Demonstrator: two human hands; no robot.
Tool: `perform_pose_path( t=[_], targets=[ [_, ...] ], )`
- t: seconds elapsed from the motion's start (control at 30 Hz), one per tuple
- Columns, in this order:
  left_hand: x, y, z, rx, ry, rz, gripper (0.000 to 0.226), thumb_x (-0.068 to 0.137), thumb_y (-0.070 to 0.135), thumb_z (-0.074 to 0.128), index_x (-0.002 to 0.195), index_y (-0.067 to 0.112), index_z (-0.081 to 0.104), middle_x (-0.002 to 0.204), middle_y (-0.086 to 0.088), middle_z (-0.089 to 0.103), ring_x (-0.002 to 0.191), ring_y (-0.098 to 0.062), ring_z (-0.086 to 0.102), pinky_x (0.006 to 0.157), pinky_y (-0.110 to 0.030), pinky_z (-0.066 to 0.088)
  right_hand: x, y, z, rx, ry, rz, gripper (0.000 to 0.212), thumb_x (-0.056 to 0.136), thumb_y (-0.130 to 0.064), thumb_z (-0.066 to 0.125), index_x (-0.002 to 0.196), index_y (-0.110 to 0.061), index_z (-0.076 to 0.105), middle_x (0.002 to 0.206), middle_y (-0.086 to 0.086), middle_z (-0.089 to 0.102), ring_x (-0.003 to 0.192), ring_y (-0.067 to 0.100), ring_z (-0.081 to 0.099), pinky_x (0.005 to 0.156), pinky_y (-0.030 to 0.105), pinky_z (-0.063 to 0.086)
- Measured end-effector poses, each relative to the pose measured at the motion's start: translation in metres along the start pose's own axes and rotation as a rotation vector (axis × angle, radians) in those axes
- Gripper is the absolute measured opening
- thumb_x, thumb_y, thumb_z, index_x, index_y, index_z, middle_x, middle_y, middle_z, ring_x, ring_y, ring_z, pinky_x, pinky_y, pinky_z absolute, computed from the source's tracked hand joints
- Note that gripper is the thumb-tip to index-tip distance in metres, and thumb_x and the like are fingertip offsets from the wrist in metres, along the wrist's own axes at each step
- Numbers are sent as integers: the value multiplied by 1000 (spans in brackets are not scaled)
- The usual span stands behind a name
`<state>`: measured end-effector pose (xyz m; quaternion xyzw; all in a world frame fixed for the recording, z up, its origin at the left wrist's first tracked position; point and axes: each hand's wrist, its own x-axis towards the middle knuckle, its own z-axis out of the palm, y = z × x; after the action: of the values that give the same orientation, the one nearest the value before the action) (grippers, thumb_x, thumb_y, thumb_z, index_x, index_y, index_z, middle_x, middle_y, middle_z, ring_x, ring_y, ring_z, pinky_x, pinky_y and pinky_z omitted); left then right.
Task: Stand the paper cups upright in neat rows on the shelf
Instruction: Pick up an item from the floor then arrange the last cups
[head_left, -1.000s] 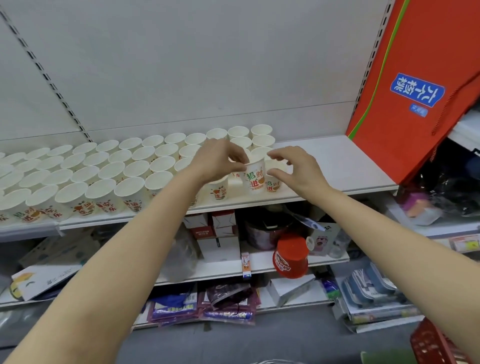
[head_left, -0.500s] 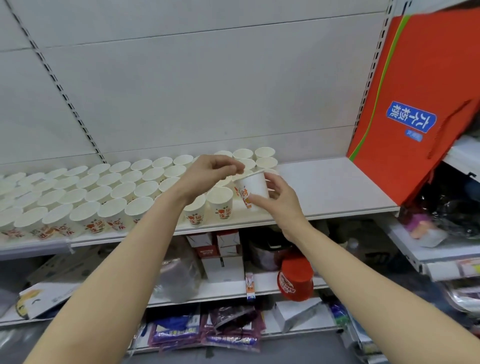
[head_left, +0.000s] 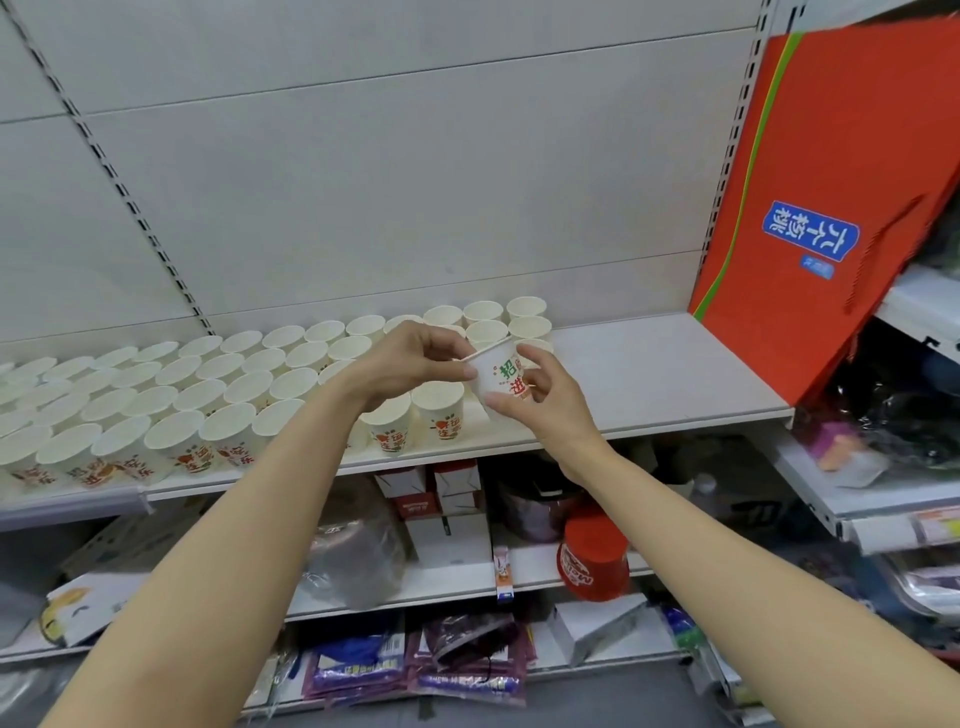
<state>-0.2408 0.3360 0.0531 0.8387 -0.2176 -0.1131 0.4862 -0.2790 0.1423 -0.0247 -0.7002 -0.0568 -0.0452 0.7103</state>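
Both hands — left hand, right hand — pinched one white printed paper cup, tilted leftward, above the grey metal shelf — just right of the standing rows of cups.

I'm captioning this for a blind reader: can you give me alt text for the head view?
Two bare hands hold one printed paper cup tilted above a shelf: the left hand pinches its rim, the right hand grips its base. Rows of upright cups fill the shelf's left; an orange bag leans at right.

Hands: two, left hand and right hand. Held white paper cup with red-and-green print: one. Upright white paper cups in rows on the grey shelf: several dozen, exact number unclear. Red box: one. Red plastic lidded tub: one.
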Motion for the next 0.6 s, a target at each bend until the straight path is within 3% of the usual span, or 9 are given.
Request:
perform_pose_path(
  t=[0.1,0.2,0.33,0.43,0.5,0.6],
  targets=[
    [4,6,5,2,34,-26,20,84,25,76,100,13,75,101,2,75,102,-9,68,92,-21,49,2,2,8,-87,99,-26,66,69,-25,84,126,-26,50,110,-7,58,100,8,59,73,14,48],
    [16,11,13,92,123,-13,18,81,26,78,93,13,76,93,0,76,95,-15,70,91,-34,54,2,3,13,-140,127,-36,64,70,-26,84,124,-26,50,103,-14,55,93,-1,56,64,4,44],
    [29,7,14,227,119,-54,9,80,23,79,85,16,76,88,-7,75,88,-25,68,91,-46,51,4,8,7,-168,87,-45,60,75,-32,79,127,-24,50,105,-12,58,94,3,58,69,7,45],
    [32,-3,11,274,114,-93,10,79,23,80,86,16,76,87,-1,75,89,-17,69,87,-38,52,12,16,-16,-320,184,-134,46,84,-34,69,126,-21,53,106,-7,61,99,9,58,82,23,48],
    [33,-12,11,317,75,-98,10,79,22,80,87,16,77,86,4,76,91,-15,69,84,-28,52,21,24,-36,-529,232,-197,39,85,-22,63,123,-19,56,108,-4,63,103,15,56,86,32,47],
    [36,-22,15,373,57,-82,10,79,21,80,88,15,77,83,7,75,86,-10,70,75,-13,50,33,33,-62,-791,157,-242,42,81,-10,59,123,-18,56,110,-4,64,106,20,49,88,31,43]
  ],
)
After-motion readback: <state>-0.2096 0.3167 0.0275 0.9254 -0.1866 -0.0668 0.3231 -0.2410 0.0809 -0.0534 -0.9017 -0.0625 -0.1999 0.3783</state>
